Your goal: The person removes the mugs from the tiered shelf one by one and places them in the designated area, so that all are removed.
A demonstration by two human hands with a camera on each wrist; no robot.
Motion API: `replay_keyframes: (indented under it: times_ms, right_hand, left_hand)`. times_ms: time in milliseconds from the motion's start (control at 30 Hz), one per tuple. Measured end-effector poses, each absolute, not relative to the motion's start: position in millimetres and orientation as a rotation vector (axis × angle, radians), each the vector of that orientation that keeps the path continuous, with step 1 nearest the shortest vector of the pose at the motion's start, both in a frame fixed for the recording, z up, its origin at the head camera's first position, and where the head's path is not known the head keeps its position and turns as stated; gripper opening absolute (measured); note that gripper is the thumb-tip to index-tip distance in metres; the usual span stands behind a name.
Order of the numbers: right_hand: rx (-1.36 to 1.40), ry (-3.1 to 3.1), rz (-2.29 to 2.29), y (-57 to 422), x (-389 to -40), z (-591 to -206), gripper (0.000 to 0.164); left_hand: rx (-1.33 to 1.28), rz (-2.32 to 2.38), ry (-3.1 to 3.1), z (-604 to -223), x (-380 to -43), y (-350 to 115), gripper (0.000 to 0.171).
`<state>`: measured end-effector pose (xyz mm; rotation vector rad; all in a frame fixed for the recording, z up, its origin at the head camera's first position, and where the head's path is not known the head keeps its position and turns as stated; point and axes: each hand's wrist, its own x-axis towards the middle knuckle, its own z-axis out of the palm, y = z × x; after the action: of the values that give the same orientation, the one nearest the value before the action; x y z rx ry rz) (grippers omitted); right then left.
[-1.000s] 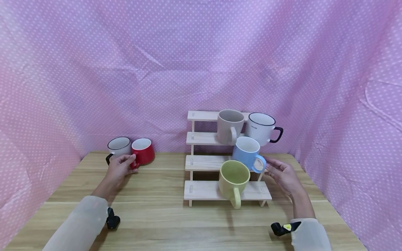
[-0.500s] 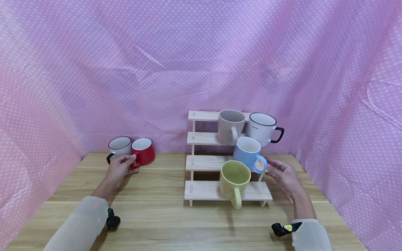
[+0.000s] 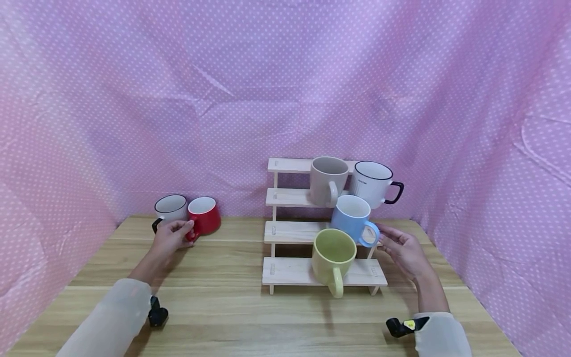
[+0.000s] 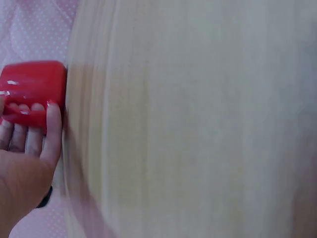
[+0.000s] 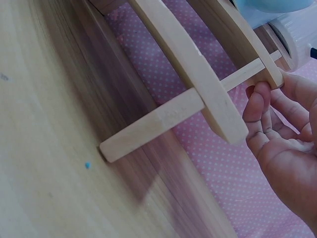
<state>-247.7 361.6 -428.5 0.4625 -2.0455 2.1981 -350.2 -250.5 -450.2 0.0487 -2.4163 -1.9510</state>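
The left hand (image 3: 167, 239) has its grip clamped on the handle (image 4: 28, 118) of the red mug (image 3: 208, 221), its fingers curled through the loop. That mug stands upright near the back of the table (image 3: 214, 307), just beside a black-rimmed white mug (image 3: 174, 214) on its left.

The right hand (image 3: 406, 255) has its grip closed on the wooden stand (image 3: 287, 270) — thumb and fingers pinch the right end of the second tier from the bottom, near the handle of the blue mug (image 3: 348, 220) standing there. A green mug (image 3: 332, 267) sits on the lowest tier, handle forward. The third tier bears a grey mug (image 3: 326, 186) and, to its right, a second white mug (image 3: 368, 189) with a black handle. Pink dotted cloth (image 3: 250, 74) hangs behind.
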Motion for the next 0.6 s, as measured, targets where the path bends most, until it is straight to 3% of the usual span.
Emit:
replay_keyframes:
  times_ms: [267, 600]
  right_hand:
    - [0.484, -2.041, 2.191, 363.6, -249.4, -430.1, 0.030]
    - [0.503, -2.030, 2.201, 365.6, -251.9, -432.3, 0.031]
  left_hand:
    - [0.046, -1.318, -2.494, -444.1, -340.3, -234.7, 0.036]
    - [-0.032, -1.072, -2.350, -412.8, -342.5, -218.9, 0.035]
